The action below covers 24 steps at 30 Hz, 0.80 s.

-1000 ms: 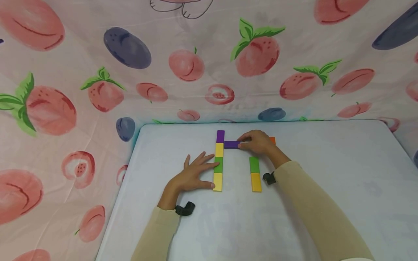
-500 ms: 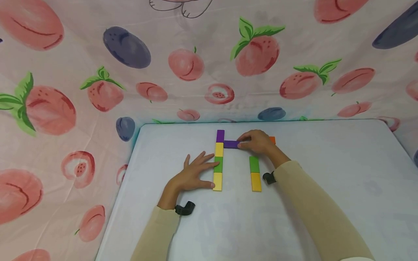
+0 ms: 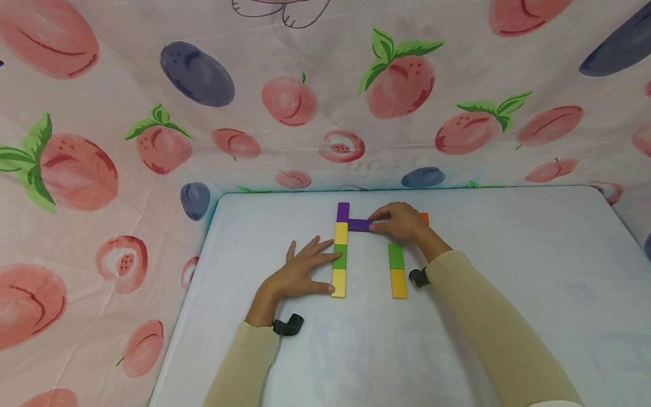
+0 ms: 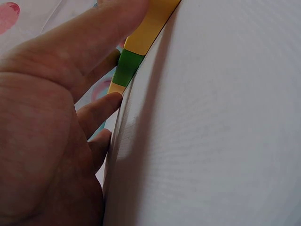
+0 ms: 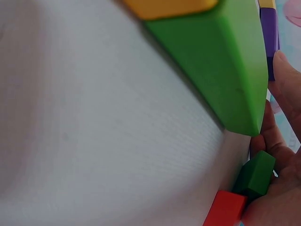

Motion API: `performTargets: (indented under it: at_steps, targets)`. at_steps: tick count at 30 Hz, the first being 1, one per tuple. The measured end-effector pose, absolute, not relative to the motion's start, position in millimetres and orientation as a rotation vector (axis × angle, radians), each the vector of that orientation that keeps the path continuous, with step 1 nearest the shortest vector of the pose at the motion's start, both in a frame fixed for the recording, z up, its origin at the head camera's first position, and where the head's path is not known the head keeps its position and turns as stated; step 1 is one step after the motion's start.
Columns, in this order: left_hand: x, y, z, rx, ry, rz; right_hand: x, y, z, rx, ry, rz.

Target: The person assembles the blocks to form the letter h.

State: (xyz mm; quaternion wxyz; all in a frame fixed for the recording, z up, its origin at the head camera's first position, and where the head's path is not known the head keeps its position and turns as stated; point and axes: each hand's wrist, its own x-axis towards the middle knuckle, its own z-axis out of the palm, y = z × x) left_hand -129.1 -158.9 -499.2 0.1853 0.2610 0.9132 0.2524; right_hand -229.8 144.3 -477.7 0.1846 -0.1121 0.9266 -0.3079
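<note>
On the white table a column of blocks runs away from me: pale yellow (image 3: 339, 281), green (image 3: 341, 261), yellow (image 3: 341, 233) and purple (image 3: 343, 212) at the far end. My left hand (image 3: 295, 276) lies along its left side with fingers spread, thumb at the pale yellow block and fingertips at the green one. A second purple block (image 3: 359, 225) lies crosswise, its left end against the column. The thumb and index finger of my right hand (image 3: 399, 221) pinch its right end. Under that palm, a dark green block (image 5: 256, 175) shows in the right wrist view.
Nearer than my right hand, a green block (image 3: 395, 256) and a yellow block (image 3: 399, 284) stand end to end, parallel to the column. A red-orange block (image 3: 424, 218) peeks out beyond my right wrist. Fruit-print cloth (image 3: 305, 56) hangs behind the table (image 3: 315, 362).
</note>
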Motion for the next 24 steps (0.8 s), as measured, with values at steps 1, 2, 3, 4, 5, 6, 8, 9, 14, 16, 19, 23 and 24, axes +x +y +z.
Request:
performTargets:
  at_steps: [1,2,3,4,5,6,8,9,14,16,19,23,24]
  targets:
    - [-129.1,-159.0,-499.3,0.736,2.573,0.710,-229.7,144.2,-477.4,-0.314,2.611,-0.867]
    - [-129.1,-159.0,-499.3,0.740,2.575,0.714,-229.8,144.0,-477.0,-0.313,2.610,-0.865]
    - [-129.1,-159.1,-499.3,0.740,2.575,0.715,-229.7,143.9,-476.7,-0.310,2.609,-0.866]
    - [-129.1,-159.2,-499.2,0.742,2.576,0.717,-229.9,143.7,-476.7,-0.309,2.609,-0.864]
    - [-129.1,-159.2,-499.3,0.743,2.578,0.716,-230.0,143.4,-476.6,-0.305,2.609,-0.861]
    - [-129.1,-159.2,-499.4,0.744,2.578,0.718,-230.1,143.3,-476.5,-0.304,2.609,-0.859]
    - [-129.1,-159.3,-499.7,0.748,2.581,0.722,-230.5,143.1,-476.7,-0.300,2.607,-0.859]
    - [-129.2,-159.3,-499.8,0.744,2.580,0.719,-230.7,143.0,-476.8,-0.300,2.607,-0.860]
    - [-129.0,-159.3,-499.5,0.734,2.576,0.708,-230.8,143.6,-477.6,-0.306,2.612,-0.860]
    - [-128.8,-159.3,-499.0,0.734,2.576,0.707,-230.5,143.6,-477.5,-0.312,2.615,-0.856]
    - [-128.7,-159.1,-498.5,0.733,2.577,0.706,-230.6,143.4,-478.0,-0.308,2.620,-0.850]
    - [-129.0,-159.0,-498.7,0.733,2.577,0.705,-230.7,143.1,-478.9,-0.300,2.625,-0.849]
    - [-129.0,-159.0,-498.9,0.735,2.578,0.704,-230.5,142.9,-478.8,-0.299,2.625,-0.850]
